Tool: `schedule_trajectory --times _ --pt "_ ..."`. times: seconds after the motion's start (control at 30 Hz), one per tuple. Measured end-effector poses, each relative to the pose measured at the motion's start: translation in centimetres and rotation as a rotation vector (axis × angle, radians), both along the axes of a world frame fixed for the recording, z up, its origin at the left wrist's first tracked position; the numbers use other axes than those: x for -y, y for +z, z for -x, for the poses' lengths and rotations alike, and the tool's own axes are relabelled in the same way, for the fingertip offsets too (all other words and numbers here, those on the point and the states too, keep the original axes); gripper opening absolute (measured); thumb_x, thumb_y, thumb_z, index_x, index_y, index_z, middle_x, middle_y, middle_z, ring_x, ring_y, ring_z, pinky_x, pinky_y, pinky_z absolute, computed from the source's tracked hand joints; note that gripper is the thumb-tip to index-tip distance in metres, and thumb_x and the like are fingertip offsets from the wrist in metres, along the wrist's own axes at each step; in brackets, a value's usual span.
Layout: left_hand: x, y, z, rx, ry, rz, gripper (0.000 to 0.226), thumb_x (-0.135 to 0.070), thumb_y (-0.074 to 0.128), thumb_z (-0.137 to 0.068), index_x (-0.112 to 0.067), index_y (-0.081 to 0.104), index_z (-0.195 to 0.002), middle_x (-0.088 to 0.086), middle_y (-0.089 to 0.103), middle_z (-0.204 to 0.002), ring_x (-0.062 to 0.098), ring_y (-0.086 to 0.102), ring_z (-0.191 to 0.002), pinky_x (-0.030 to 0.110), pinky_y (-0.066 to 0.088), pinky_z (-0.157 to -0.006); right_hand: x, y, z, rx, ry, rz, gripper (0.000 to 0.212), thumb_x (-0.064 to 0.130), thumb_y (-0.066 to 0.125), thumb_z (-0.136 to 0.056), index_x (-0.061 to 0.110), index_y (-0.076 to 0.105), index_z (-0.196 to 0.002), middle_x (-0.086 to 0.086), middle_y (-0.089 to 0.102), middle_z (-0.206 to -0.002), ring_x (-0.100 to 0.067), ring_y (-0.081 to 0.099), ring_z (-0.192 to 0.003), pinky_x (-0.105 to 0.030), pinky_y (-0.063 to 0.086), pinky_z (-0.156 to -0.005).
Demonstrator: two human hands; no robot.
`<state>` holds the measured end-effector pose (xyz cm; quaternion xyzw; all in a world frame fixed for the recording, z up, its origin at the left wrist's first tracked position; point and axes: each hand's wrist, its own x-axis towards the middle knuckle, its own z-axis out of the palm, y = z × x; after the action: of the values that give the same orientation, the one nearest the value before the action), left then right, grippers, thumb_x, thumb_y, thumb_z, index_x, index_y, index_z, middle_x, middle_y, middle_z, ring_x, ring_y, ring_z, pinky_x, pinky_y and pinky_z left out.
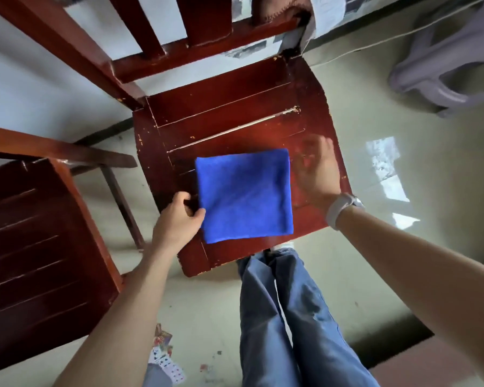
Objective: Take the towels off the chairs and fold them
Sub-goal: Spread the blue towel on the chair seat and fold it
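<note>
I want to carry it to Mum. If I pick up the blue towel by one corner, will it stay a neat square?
Probably not. The blue towel looks soft and lies flat in folded layers on the chair seat, so it would likely droop and unfold. It seems light; the left hand grips its edge with just thumb and fingers.

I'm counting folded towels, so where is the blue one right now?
In the head view the folded blue towel lies flat on the wooden chair seat, mid-frame, between the left hand pinching its edge and the right hand.
</note>
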<state>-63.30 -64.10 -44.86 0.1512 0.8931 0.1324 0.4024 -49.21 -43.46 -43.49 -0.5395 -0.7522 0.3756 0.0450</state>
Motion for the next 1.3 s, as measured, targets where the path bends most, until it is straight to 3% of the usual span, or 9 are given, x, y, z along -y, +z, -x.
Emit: schedule_trajectory --times 0.07,0.2,0.43,0.57,0.73,0.9,1.0,1.2,1.3 --pt "0.3 0.3 -0.9 0.014 0.132 -0.066 0.044 -0.028 0.06 -0.085 -0.009 0.049 -0.124 0.008 0.063 -0.106 0.027 0.059 -0.097 0.036 0.045 -0.085 -1.4 0.4 0.1 -0.105 -0.138 -0.094 0.032 0.012 0.048 -0.083 0.004 0.052 -0.114 -0.016 0.051 -0.115 -0.014 0.049 -0.091 -0.024 0.038 -0.075" --pt "-1.4 0.4 -1.3 0.124 0.448 -0.198 0.047 -0.027 0.062 -0.086 -0.004 0.05 -0.125 0.009 0.061 -0.114 0.018 0.058 -0.097 0.031 0.044 -0.091 0.7 -0.7 -1.5 0.109 -0.14 0.244 0.03 0.017 0.052 -0.087 0.006 0.052 -0.116 -0.014 0.057 -0.114 -0.027 0.054 -0.104 -0.029 0.04 -0.084" --pt "-4.4 0.0 -2.0 0.335 0.756 -0.234 0.007 -0.01 0.064 -0.083 -0.006 0.064 -0.089 0.004 0.065 -0.085 0.02 0.059 -0.089 0.028 0.045 -0.073 2.5 -1.2 -0.9 0.157 -0.225 0.542 0.01 0.018 0.052 -0.086 0.01 0.049 -0.081 -0.005 0.041 -0.071 -0.019 0.035 -0.063 -0.028 0.024 -0.055" --pt "-5.0 1.4 -2.0 0.488 0.858 -0.296 0.003 -0.012 0.062 -0.085 -0.012 0.064 -0.083 0.011 0.067 -0.097 0.026 0.061 -0.097 0.037 0.047 -0.088 1.7 0.3 -1.2 0.035 -0.287 0.777 0.009 0.013 0.054 -0.086 0.008 0.058 -0.092 -0.005 0.05 -0.071 -0.017 0.045 -0.061 -0.025 0.035 -0.053" --pt "-5.4 5.3 -4.3 0.514 0.616 -0.413 0.019 -0.031 0.058 -0.085 -0.028 0.057 -0.104 0.004 0.065 -0.117 0.021 0.06 -0.111 0.045 0.043 -0.101 -0.2 3.3 -5.8 -0.169 -0.336 0.988 0.025 0.008 0.048 -0.089 0.021 0.055 -0.109 0.002 0.06 -0.084 -0.013 0.056 -0.066 -0.021 0.043 -0.051" --pt "-8.9 11.5 -9.4 0.605 0.46 -0.466 0.031 -0.023 0.059 -0.088 -0.025 0.053 -0.118 -0.001 0.065 -0.118 0.018 0.059 -0.113 0.038 0.045 -0.094 -3.6 7.6 -14.2 -0.367 -0.368 1.153 0.046 0.006 0.046 -0.088 0.036 0.054 -0.122 0.006 0.065 -0.114 -0.016 0.06 -0.102 -0.034 0.05 -0.085" --pt "-12.9 15.0 -14.6 0.585 0.311 -0.468 0.039 -0.023 0.062 -0.085 -0.026 0.051 -0.122 -0.004 0.064 -0.12 0.014 0.059 -0.112 0.038 0.047 -0.095 -6.2 11.3 -20.7 -0.428 -0.411 1.116 0.048 0.009 0.048 -0.09 0.041 0.048 -0.126 0.004 0.065 -0.116 -0.017 0.06 -0.107 -0.039 0.049 -0.091" --pt "-24.5 20.7 -30.1 0.29 0.027 -0.456 0.036 -0.012 0.055 -0.089 -0.02 0.05 -0.123 -0.008 0.062 -0.098 0.007 0.06 -0.088 0.027 0.051 -0.078 -12.5 20.1 -36.6 -0.496 -0.508 0.871 0.041 0.007 0.043 -0.094 0.035 0.044 -0.124 0.003 0.063 -0.107 -0.012 0.061 -0.091 -0.027 0.049 -0.069" --pt "-30.4 24.0 -38.8 0.231 -0.105 -0.443 0.036 -0.016 0.054 -0.09 -0.018 0.048 -0.125 -0.009 0.058 -0.091 0.008 0.056 -0.077 0.024 0.042 -0.07 -15.5 23.8 -44.8 -0.499 -0.599 0.688 0.039 0.004 0.042 -0.093 0.032 0.047 -0.12 0.006 0.063 -0.098 -0.016 0.059 -0.088 -0.036 0.048 -0.076"
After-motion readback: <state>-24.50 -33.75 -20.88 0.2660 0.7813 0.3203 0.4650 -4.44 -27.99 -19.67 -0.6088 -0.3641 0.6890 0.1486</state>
